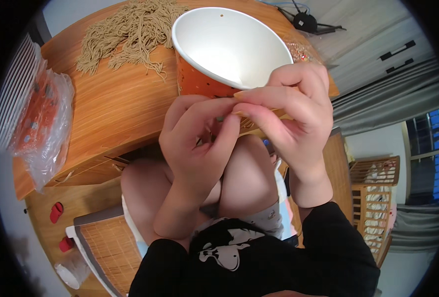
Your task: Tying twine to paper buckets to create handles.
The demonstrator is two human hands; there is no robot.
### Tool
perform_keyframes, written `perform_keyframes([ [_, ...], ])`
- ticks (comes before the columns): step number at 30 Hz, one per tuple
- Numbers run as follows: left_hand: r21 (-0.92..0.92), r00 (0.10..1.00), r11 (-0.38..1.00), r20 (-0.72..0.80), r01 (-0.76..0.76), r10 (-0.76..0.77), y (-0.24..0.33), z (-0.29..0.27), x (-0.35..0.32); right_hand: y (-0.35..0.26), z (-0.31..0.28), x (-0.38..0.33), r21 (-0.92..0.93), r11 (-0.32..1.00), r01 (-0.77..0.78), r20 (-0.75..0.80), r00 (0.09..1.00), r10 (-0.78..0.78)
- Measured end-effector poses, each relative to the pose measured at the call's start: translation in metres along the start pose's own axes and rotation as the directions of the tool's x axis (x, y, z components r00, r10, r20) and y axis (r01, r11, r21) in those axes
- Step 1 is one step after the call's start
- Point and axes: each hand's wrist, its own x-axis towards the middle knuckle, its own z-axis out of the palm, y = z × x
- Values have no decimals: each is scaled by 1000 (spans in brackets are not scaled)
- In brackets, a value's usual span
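We pinch our bare left hand [192, 133] and right hand [306, 116] nearly closed, probably for precision, holding what, if anything, we cannot tell, near the round orange, white-lined tub [197, 79] on the brown wooden desk [115, 104].

Over the bare knees [249, 161], the left hand [194, 131] and right hand [301, 106] meet fingertip to fingertip, thumbs and forefingers pinched. The right forearm [311, 193] slants up to the knees' right.
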Motion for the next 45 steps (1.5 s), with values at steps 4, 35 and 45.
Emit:
perform_keyframes([
  [4,52,999,999,37,-9,7,0,-8,1,-1,3,12,-22,997,78,68,995,-76],
  [35,32,993,997,86,73,-76,9,-5,-2,13,-11,-13,-201,874,442,82,897,-435],
  [45,-112,940,943,175,314,-293,9,-6,-4,16,-12,-12,-310,825,473,81,877,-473],
])
